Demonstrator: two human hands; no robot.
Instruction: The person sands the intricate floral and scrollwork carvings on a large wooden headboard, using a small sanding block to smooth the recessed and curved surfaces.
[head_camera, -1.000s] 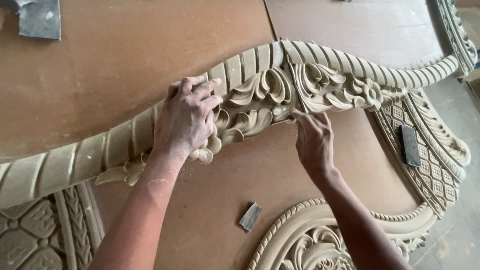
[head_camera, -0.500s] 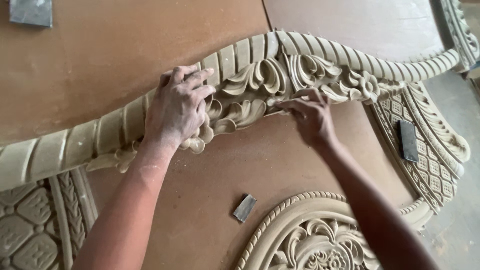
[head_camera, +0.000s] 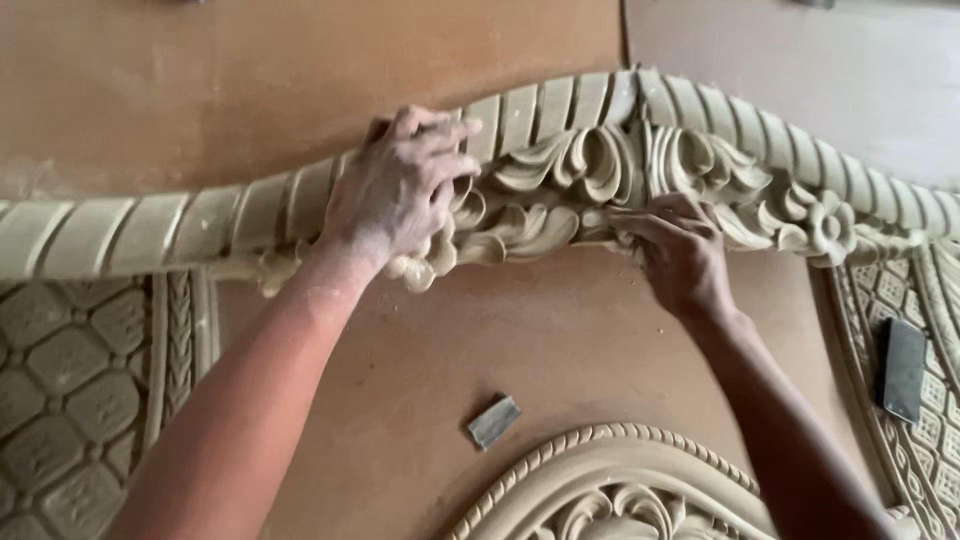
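L hand (head_camera: 400, 195), R hand (head_camera: 680, 250) on ribbed, leafy carved crest (head_camera: 590, 160).

You've got a brown board surface (head_camera: 250, 60) under it all. A small grey block (head_camera: 493, 421) lies flat on it, near the bottom. Just below that sits an arched carved panel w/ rope edge (head_camera: 600, 470). Left: a carved panel w/ diamond shapes (head_camera: 70, 390). Right: a dark flat phone (head_camera: 901, 368) lies on another carved panel (head_camera: 935, 450).
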